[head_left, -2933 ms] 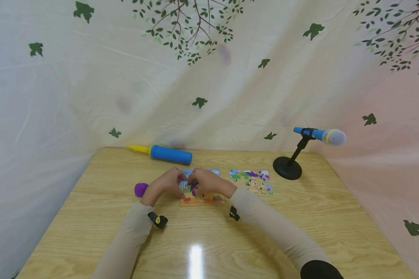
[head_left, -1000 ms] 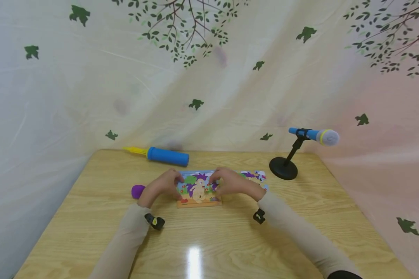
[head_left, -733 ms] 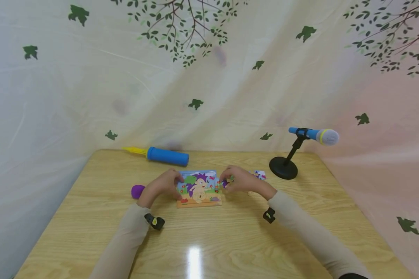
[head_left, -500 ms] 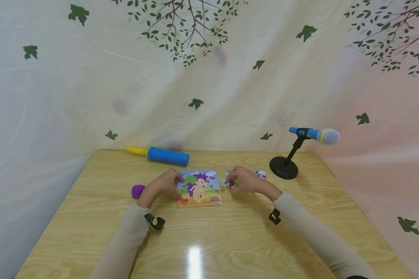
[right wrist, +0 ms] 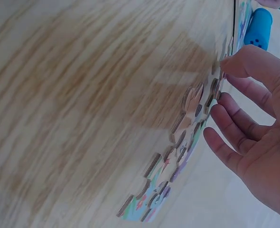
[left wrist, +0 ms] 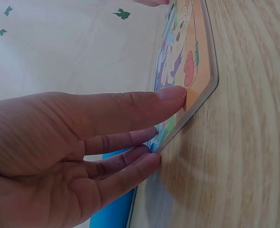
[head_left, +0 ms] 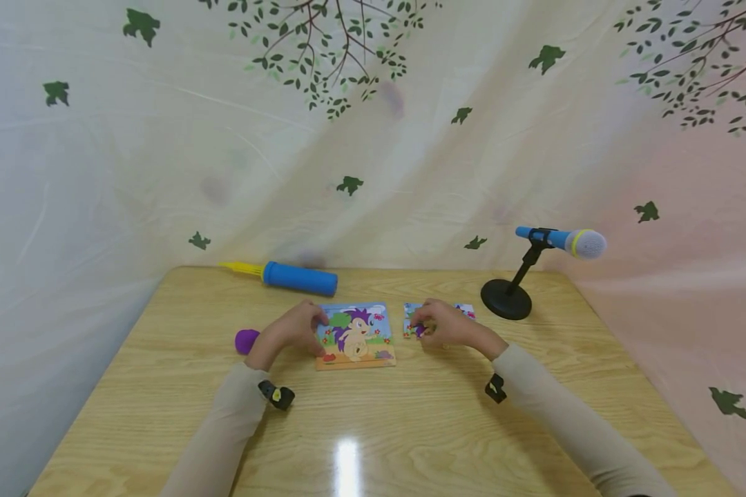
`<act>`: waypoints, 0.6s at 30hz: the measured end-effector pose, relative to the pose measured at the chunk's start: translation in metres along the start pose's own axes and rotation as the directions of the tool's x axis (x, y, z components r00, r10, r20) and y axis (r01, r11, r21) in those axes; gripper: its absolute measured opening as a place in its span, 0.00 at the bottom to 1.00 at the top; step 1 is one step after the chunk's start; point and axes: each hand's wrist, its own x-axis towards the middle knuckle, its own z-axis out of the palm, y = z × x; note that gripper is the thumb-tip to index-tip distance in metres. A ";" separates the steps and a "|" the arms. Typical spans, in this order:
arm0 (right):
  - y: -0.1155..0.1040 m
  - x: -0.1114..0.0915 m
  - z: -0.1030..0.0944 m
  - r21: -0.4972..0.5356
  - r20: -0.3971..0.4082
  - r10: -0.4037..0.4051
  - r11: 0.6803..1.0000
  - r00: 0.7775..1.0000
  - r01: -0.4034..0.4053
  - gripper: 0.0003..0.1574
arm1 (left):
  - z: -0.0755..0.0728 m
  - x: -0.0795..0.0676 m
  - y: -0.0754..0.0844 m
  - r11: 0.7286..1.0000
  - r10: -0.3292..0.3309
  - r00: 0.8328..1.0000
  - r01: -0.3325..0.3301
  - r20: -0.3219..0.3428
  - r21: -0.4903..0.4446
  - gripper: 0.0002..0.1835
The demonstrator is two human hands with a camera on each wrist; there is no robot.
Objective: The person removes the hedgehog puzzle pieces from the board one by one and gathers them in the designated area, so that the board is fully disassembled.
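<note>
A flat puzzle board (head_left: 356,337) with a purple-haired hedgehog picture lies on the table. My left hand (head_left: 295,328) rests at its left edge. In the left wrist view the thumb (left wrist: 171,93) lies on the board near a corner, and the fairly straight fingers touch its rim. To the right of the board lie several jigsaw pieces (head_left: 408,330), partly joined and partly covered by my right hand (head_left: 445,324). That hand pinches jigsaw pieces between thumb and index finger. In the right wrist view more loose pieces (right wrist: 192,102) lie flat beside the fingers.
At the back left lies a blue hand pump (head_left: 300,277) with a yellow nozzle. A purple lump (head_left: 245,341) sits left of my left hand. A blue microphone (head_left: 562,241) on a black stand (head_left: 506,298) stands back right, before a hanging cloth (head_left: 398,172).
My right hand has moved right, off the board, drawing jigsaw pieces alongside the other pieces. The hedgehog picture is now mostly uncovered. My left hand has stayed at the board's left edge.
</note>
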 end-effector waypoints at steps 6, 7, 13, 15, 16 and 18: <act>0.004 -0.003 0.001 0.041 0.015 0.018 0.999 1.000 -0.018 0.13 | 0.000 0.000 0.001 1.000 -0.007 1.000 0.007 0.004 -0.006 0.28; 0.004 -0.003 0.001 0.053 0.019 0.022 0.998 1.000 -0.023 0.14 | 0.000 0.000 0.001 1.000 -0.008 1.000 0.008 0.004 -0.005 0.28; 0.006 -0.005 0.001 0.095 0.027 0.024 0.995 0.999 -0.026 0.14 | 0.000 0.000 0.000 1.000 -0.006 1.000 0.006 0.004 -0.016 0.28; 0.006 -0.005 0.001 0.099 0.028 0.025 0.995 0.999 -0.027 0.14 | 0.000 0.000 0.001 1.000 -0.001 1.000 0.001 0.004 -0.021 0.28; 0.007 -0.005 0.001 0.098 0.028 0.025 0.995 0.999 -0.027 0.14 | 0.000 0.000 0.000 1.000 0.003 1.000 -0.003 0.005 -0.020 0.28; 0.007 -0.005 0.001 0.092 0.027 0.023 0.995 0.999 -0.025 0.14 | 0.000 0.000 0.000 1.000 0.004 1.000 -0.004 0.005 -0.017 0.29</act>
